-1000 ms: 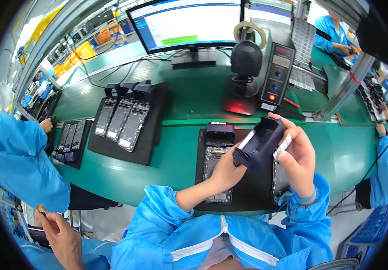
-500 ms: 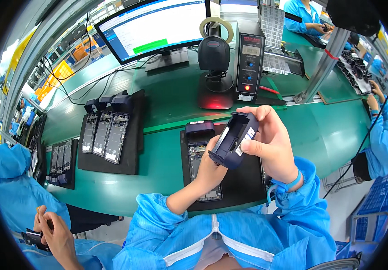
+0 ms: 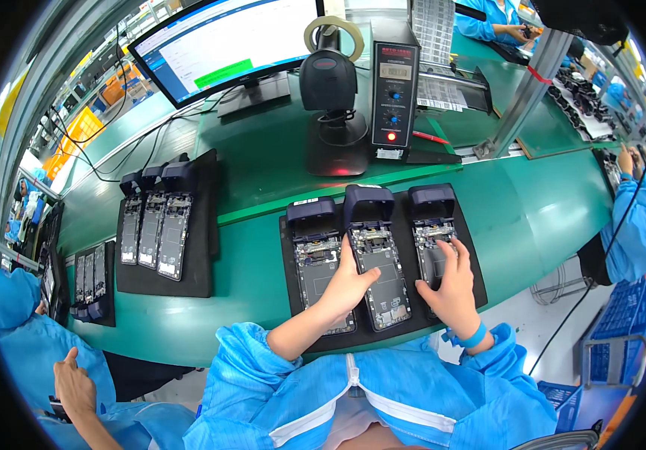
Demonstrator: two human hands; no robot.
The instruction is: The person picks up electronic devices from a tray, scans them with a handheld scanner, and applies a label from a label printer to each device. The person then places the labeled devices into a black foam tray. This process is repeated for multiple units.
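Green workbench [image 3: 251, 262] is seen across the head view; a lit monitor [image 3: 225, 49] is placed at upper left, with a black scanner [image 3: 329, 82] and a control box [image 3: 393, 101] set up at upper centre. At lower centre, a left unit [image 3: 314, 279], a middle unit [image 3: 381, 292] and a right unit [image 3: 429, 261], each with exposed circuitry, are laid side by side on a black mat [image 3: 406, 259]; each is capped at its upper end by a dark blue block. Left hand [image 3: 347, 286]: thumb parted wide from fingers, placed over the middle unit. Right hand [image 3: 452, 294]: thumb and fingers spread over the right unit; whether it is gripped cannot be told. Similar units [image 3: 152, 229] are laid out at left of frame.
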